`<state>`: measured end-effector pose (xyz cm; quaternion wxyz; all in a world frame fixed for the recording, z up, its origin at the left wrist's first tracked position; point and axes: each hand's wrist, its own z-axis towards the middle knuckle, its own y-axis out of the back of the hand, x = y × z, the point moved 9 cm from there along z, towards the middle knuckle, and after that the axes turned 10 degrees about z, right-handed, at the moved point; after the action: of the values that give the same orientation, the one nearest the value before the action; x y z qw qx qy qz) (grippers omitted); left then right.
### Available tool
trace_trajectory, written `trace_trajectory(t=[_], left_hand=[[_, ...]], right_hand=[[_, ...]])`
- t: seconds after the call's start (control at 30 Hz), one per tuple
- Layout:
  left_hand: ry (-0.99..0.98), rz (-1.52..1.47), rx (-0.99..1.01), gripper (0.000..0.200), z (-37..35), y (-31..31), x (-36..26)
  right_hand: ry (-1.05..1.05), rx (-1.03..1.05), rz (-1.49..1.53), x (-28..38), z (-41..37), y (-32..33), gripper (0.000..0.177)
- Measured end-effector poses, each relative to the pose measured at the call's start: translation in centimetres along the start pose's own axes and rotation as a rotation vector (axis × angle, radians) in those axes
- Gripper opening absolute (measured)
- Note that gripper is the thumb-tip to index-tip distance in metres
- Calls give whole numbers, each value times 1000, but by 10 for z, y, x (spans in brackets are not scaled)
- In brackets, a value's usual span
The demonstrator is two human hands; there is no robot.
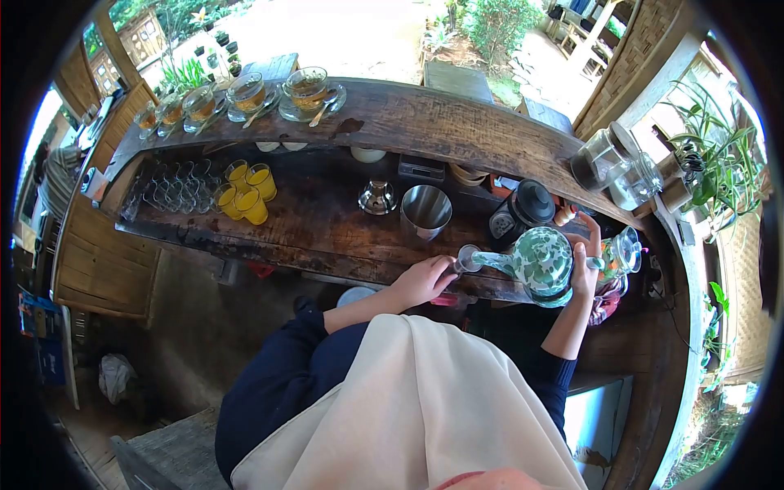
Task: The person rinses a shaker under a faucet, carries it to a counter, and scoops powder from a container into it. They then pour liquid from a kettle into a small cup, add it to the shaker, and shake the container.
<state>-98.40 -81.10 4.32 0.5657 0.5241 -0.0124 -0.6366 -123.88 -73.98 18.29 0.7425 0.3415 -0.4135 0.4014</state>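
Observation:
My right hand [584,265] is wrapped round the side of a green and white mottled teapot [542,263], its spout pointing left. The spout's tip meets a small clear glass cup or strainer [468,259], whose handle my left hand [429,280] pinches. Behind them a steel tumbler [425,212] stands on the dark wooden counter. A small shiny metal vessel [376,198] is to its left, and a black lidded canister [523,214] is just behind the teapot.
Several glasses of yellow drink [247,194] stand beside upturned empty glasses [175,186] at the left. Cups of tea on saucers [307,91] line the raised shelf [457,122]. Glass jars [608,159] stand at the right, with a colourful jug [622,251] below.

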Motion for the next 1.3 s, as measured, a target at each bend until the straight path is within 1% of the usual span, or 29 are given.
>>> trace_trajectory(t=[0.3,0.5,0.67,0.73,0.83,0.97,1.17,1.23,1.3], left_hand=[[11,-19,8,25,0,-1,1],[5,-23,17,24,1,-1,0],[1,-11,-6,25,0,0,0],[-20,37,-4,25,0,1,-4],[-9,15,-22,24,0,1,-2],[0,5,-9,22,0,-1,-2],[-19,23,-28,22,0,1,-4],[-6,20,-26,22,0,0,-1],[0,25,-26,23,0,-1,0]], right_hand=[[7,-23,-18,-3,0,2,76],[-5,-17,-20,-3,0,1,79],[-23,-57,10,-13,-5,4,81],[-45,-69,38,-19,-6,7,84],[-22,-91,9,-24,-8,12,85],[-46,-112,35,-28,-14,21,85],[-28,-194,168,-38,-23,42,88],[-23,-230,164,-48,-26,53,90],[-32,-294,224,-54,-32,64,91]])
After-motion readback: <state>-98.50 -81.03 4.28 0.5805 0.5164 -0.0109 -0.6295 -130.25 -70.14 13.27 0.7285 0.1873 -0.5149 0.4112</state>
